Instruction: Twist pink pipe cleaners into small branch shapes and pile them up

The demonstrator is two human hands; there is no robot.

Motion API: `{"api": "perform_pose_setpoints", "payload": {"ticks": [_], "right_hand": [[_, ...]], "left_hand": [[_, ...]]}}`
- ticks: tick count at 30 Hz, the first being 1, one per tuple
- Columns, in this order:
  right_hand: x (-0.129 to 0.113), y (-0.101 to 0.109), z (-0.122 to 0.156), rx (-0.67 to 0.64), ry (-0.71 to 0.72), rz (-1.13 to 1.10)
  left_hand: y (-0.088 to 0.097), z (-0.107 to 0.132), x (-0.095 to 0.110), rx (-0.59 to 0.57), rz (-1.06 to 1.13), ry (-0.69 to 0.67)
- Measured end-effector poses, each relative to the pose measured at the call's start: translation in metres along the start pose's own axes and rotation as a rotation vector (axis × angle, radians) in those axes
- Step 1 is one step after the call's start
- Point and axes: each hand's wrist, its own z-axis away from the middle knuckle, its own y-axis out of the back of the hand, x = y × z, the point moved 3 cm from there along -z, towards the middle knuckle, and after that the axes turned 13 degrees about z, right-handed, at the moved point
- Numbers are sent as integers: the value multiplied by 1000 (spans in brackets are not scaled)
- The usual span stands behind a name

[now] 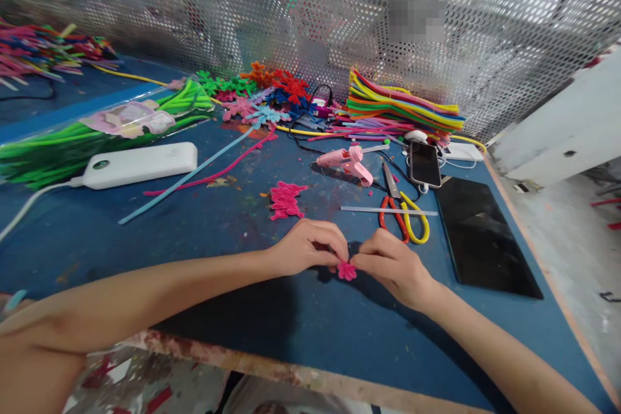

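Between my two hands, low over the blue table, is a small pink pipe-cleaner flower (347, 270). My left hand (310, 246) pinches it from the left with thumb and fingertips. From the right, my right hand (395, 265) grips its edge between thumb and forefinger, with the other fingers curled in. Just beyond my left hand lies a small heap of bent pink pipe-cleaner pieces (287, 200). Scissors (400, 207) with red and yellow handles lie beyond my right hand, a clear glue stick (388, 210) across them. The fingertips partly hide the flower's sides.
A pink glue gun (345, 160) rests behind the scissors. Right of it are a phone (425, 165) and a black tablet (485, 233). At left lie a white power bank (143, 165) and bagged green pipe cleaners (101, 129). Colourful bundles (402, 103) line the perforated metal screen (310, 19).
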Motion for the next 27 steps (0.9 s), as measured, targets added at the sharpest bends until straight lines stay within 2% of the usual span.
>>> {"api": "perform_pose_setpoints", "payload": {"ticks": [4, 10, 13, 16, 21, 27], "right_hand": [[2, 1, -2, -59, -9, -91], [0, -2, -5, -169, 21, -320], [-2, -4, -5, -168, 10, -368], [-4, -5, -6, -110, -11, -368], [-4, -5, -6, -44, -113, -419], [-3, -14, -6, -189, -337, -609]], "left_hand": [[1, 0, 1, 5, 66, 25], [-5, 1, 5, -115, 27, 9], [-5, 2, 2, -107, 13, -13], [-5, 3, -3, -104, 7, 13], [-6, 4, -4, -148, -18, 44], [-9, 7, 4, -180, -58, -63]]}}
